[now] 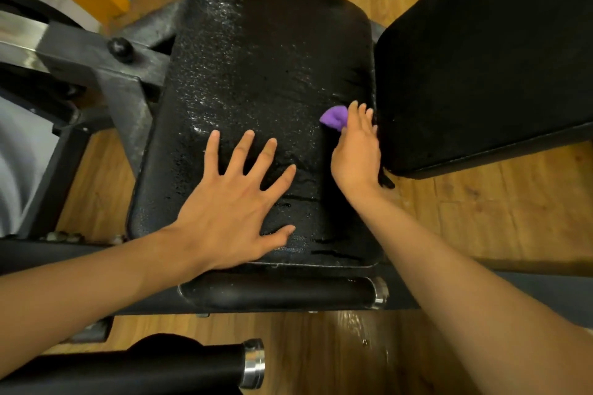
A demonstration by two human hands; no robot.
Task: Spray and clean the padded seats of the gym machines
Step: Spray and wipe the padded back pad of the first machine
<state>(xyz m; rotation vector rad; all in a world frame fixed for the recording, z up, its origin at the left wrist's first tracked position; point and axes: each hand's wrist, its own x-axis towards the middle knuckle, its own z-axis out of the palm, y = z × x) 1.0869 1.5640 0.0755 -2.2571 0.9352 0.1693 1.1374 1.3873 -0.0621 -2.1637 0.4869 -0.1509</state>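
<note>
Wiping step: left hand (237, 199) lay splayed flat on the spray-beaded black padded seat (256, 58), right hand (356, 147) pressed a small purple cloth (335, 118), fingers straight, at its right edge, and the droplets leftward likely needed sweeping next.

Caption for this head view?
Right hand presses a purple cloth on the wet black seat pad; left hand rests flat beside it.

Left hand (231, 199) splayed, right hand (356, 151) flat.
</note>
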